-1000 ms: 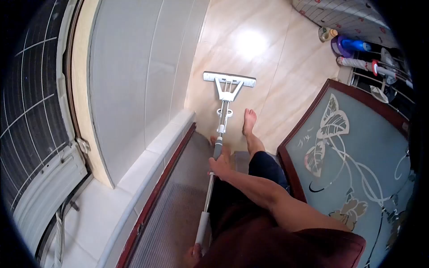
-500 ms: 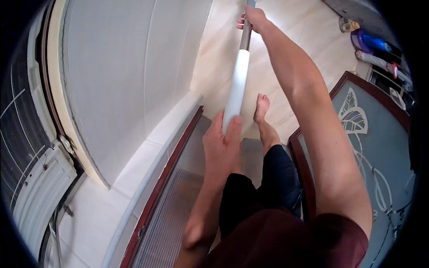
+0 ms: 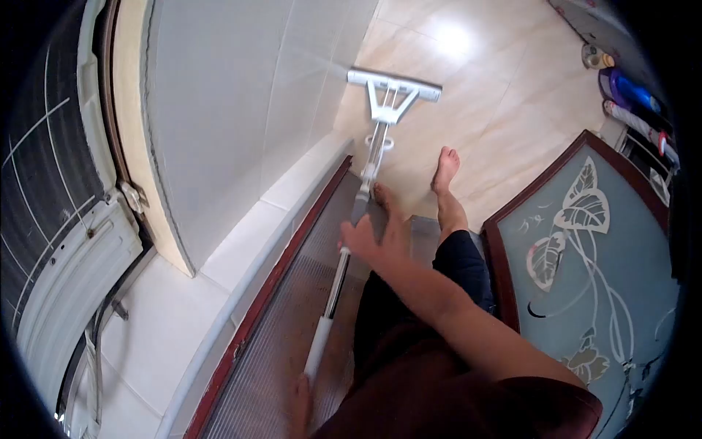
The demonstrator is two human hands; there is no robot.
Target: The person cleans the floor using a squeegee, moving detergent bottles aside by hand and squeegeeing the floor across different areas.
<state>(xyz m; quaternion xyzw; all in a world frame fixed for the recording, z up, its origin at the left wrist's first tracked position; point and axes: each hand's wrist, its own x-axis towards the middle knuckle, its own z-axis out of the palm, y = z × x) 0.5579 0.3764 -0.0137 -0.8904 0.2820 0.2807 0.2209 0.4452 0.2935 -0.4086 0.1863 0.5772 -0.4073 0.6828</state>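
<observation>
A mop with a wide white head (image 3: 393, 95) rests on the beige tiled floor (image 3: 468, 110), close to the grey wall panel. Its pole slants down towards my body. My right hand (image 3: 360, 240) is wrapped round the pole just below the grey grip. Lower down, at the end of the white sleeve (image 3: 316, 350), my left hand (image 3: 300, 399) holds the pole's end, somewhat blurred. My bare feet stand behind the mop head, one on the floor and one by the door sill.
A frosted glass door (image 3: 578, 241) with a dark red frame stands at the right. Bottles (image 3: 635, 91) and a rack line the far right wall. At the left are a white tiled ledge (image 3: 164, 344) and a window with bars (image 3: 44, 168).
From arms stretched forward, both hands have drawn back towards my body with the mop. The mop head shows again, nearer the wall panel than a second ago relative to the floor.
</observation>
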